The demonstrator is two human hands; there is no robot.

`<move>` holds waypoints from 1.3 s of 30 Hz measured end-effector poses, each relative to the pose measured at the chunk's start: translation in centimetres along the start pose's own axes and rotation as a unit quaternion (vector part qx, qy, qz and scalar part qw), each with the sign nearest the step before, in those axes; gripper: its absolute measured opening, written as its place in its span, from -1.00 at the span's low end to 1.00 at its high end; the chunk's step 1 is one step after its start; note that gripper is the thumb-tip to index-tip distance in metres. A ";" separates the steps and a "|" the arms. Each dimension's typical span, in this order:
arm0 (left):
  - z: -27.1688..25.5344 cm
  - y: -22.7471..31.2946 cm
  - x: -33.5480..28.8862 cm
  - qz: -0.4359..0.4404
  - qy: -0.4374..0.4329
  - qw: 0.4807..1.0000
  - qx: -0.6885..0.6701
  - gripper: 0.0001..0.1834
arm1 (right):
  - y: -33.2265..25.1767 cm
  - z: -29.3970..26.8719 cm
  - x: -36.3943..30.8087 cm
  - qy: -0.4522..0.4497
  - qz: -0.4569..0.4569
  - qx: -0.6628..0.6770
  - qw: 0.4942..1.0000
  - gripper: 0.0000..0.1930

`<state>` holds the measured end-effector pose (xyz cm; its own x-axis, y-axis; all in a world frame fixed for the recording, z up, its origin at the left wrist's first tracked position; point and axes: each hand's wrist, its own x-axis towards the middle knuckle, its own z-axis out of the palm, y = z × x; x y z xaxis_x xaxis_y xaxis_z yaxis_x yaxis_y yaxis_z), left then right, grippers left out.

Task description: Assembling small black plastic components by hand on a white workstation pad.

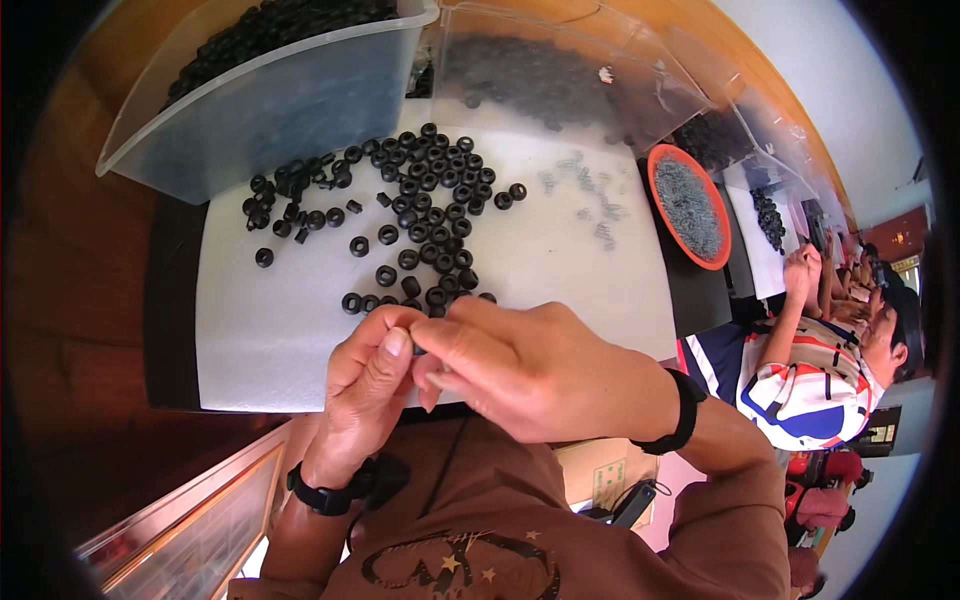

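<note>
My left hand (368,378) and my right hand (530,365) meet above the near edge of a white work mat (270,340). Thumb and fingers of both are pinched together at one spot, closed round something small that the fingertips hide. Just beyond them lies a loose spread of small black ring-shaped parts (408,259), some upright and some on their sides. A few black bits in the group at the left look thinner or broken. To the right of the rings, small pale grey, see-through-looking pieces (590,200) are scattered on the mat.
A clear plastic bin (290,120) full of black parts stands at the far left, with another clear bin (570,70) behind the mat. An orange bowl (655,170) of grey pieces sits at the right. Beyond it, a co-worker (810,385) sits at the same bench.
</note>
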<state>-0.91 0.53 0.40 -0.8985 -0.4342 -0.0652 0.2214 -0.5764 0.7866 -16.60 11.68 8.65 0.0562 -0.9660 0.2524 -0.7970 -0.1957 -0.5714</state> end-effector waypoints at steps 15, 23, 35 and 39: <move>-0.3 -0.3 -0.2 0.021 -0.041 0.999 0.022 -0.64 | 12.2 -9.3 -0.9 -0.083 0.176 -0.280 0.940 -0.83; -0.3 -0.5 -0.4 0.028 -0.038 0.998 0.049 -0.64 | 13.6 -7.7 -0.5 -0.081 0.189 -0.259 0.944 -0.74; -0.7 -0.7 -0.4 0.032 -0.038 0.997 0.067 -0.63 | 15.1 -8.1 -0.4 -0.048 0.166 -0.239 0.955 -0.71; -0.8 -0.7 -0.3 0.033 -0.044 0.996 0.069 -0.64 | 15.9 -7.3 -0.2 -0.057 0.144 -0.275 0.949 -0.81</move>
<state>-0.51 0.57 -0.62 -0.9147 -0.4021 0.0395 0.2329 -0.4450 0.8647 -33.65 9.97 5.22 -0.1708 -0.9843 0.0439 -0.9808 0.1657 -0.1026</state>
